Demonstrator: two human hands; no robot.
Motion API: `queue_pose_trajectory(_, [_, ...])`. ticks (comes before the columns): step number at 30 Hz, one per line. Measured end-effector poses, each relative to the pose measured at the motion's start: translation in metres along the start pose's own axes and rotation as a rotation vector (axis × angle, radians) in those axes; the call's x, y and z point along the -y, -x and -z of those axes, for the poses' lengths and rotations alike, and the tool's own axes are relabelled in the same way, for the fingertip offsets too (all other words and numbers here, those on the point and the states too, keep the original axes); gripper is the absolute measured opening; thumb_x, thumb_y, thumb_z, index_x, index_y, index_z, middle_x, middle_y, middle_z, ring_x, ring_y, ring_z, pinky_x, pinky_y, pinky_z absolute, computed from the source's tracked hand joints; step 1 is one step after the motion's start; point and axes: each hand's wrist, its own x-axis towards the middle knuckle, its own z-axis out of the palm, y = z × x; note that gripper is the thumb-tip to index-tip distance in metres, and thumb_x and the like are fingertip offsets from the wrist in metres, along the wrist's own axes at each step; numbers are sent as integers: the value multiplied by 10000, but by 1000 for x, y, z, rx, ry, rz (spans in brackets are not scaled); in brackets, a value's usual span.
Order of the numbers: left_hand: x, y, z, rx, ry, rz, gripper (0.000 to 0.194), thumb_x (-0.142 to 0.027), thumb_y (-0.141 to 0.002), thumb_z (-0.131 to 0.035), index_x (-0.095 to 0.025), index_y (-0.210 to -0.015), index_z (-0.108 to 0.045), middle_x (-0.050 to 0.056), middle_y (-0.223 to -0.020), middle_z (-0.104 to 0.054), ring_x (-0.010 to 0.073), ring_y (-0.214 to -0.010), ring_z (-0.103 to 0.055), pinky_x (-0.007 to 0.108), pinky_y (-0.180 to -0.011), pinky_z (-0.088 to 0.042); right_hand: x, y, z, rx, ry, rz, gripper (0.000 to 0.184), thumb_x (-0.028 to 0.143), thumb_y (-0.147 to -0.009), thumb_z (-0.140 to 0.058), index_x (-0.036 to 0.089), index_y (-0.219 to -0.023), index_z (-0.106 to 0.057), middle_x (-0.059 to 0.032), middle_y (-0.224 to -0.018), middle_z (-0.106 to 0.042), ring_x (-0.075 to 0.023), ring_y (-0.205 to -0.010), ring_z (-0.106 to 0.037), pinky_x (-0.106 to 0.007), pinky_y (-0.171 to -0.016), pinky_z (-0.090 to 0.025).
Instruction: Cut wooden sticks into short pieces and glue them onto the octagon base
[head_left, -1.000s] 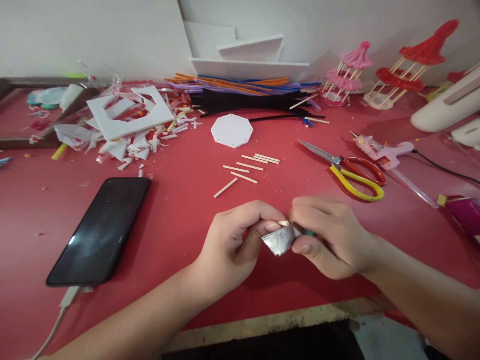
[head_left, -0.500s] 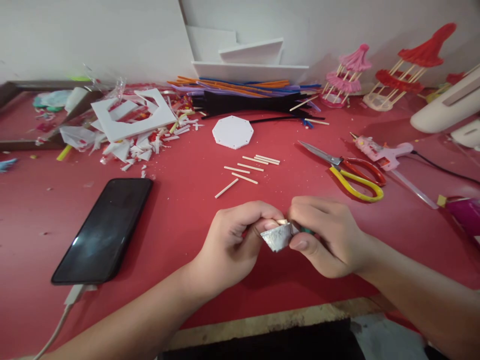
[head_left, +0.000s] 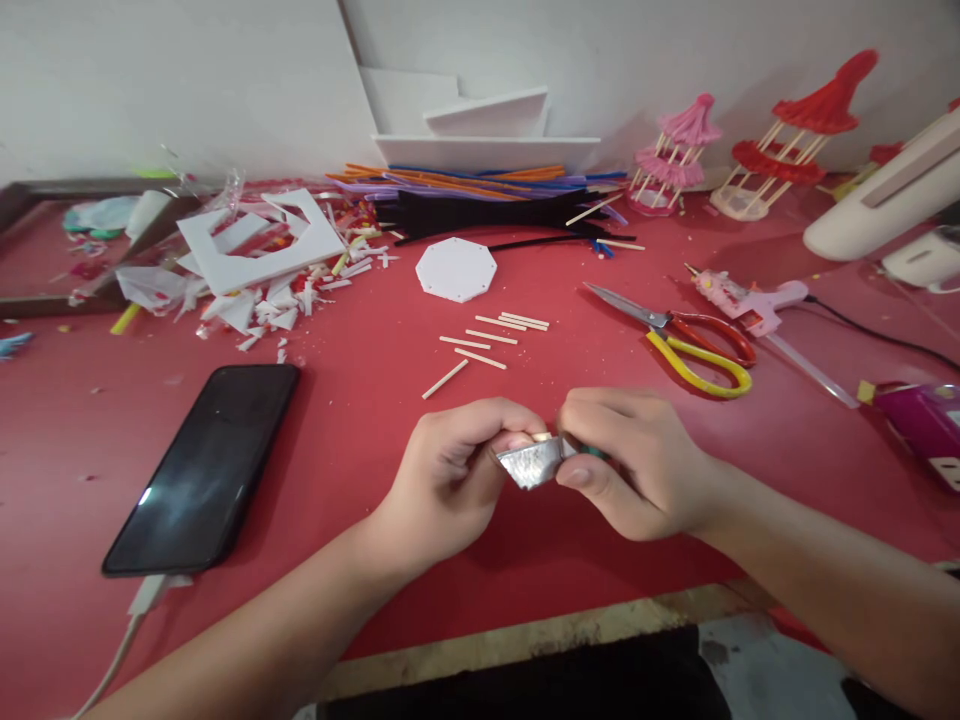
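Observation:
My right hand [head_left: 637,460] is closed around the green handle of a short knife [head_left: 531,463], whose broad silver blade points left. In my closed left hand [head_left: 454,480] is a pale wooden stick [head_left: 543,437]; only its end shows above the blade, and my fingers hide the rest. The two hands almost meet above the table's front part. Just beyond them lie several short wooden sticks [head_left: 491,336]. Farther back rests a white octagonal board [head_left: 456,268] with small holes near its edge.
Scissors [head_left: 675,340] and a pink glue gun [head_left: 750,303] lie to the right. A charging phone [head_left: 206,465] is on the left, below white scraps and a cut-out board [head_left: 225,270]. Pipe cleaners [head_left: 480,205] and a pink tower model [head_left: 667,155] stand along the back.
The view has shifted slightly, and both hands with the knife appear a little farther left. The blade sits at a flatter angle, still against the stick's end.

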Motion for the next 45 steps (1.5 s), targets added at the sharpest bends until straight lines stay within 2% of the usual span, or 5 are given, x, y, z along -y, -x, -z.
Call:
queue_pose_trajectory(7, [-9,4,-4,70,94,-7,157,-115,-934,-521,-155,-840,-641,17,-659,-661,107,-604,-627,211,-613,-499,-10,-7,17,-212,113,-173,340,362,-970,-449,204,-672,-403,63,-535,-341,-82,-482,-320,-242,-487,-254])
queue_pose_trajectory(16, [-6,3,-5,-21,140,79,143,-136,-969,-497,-183,-911,-619,16,-799,-721,86,-638,-596,190,-590,-460,-9,-7,8,-227,17,24,237,410,-865,-591,179,-872,-544,37,-651,-511,-79,-534,-435,-226,-494,-350])
queue_pose_trajectory(21, [-6,3,-8,-17,143,124,141,-167,-980,-489,-182,-913,-612,12,-812,-694,89,-674,-584,195,-633,-463,-2,-5,8,-303,49,181,166,207,-848,-639,222,-998,-568,46,-648,-606,-93,-507,-517,-231,-517,-457])
queue_pose_trajectory(37, [-6,-2,-14,-49,593,389,110,-263,-934,-592,-169,-932,-534,41,-822,-701,109,-655,-628,235,-662,-536,-4,-6,8,-201,108,247,311,315,-811,-717,203,-1060,-568,25,-713,-654,-95,-575,-562,-234,-568,-495])
queue_pose_trajectory(45, [-4,-7,-10,-249,843,532,135,-170,-872,-661,-187,-889,-528,-41,-868,-578,79,-723,-693,187,-711,-588,-5,-7,11,-220,210,289,200,237,-802,-730,216,-923,-572,28,-680,-649,-96,-557,-559,-235,-547,-458])
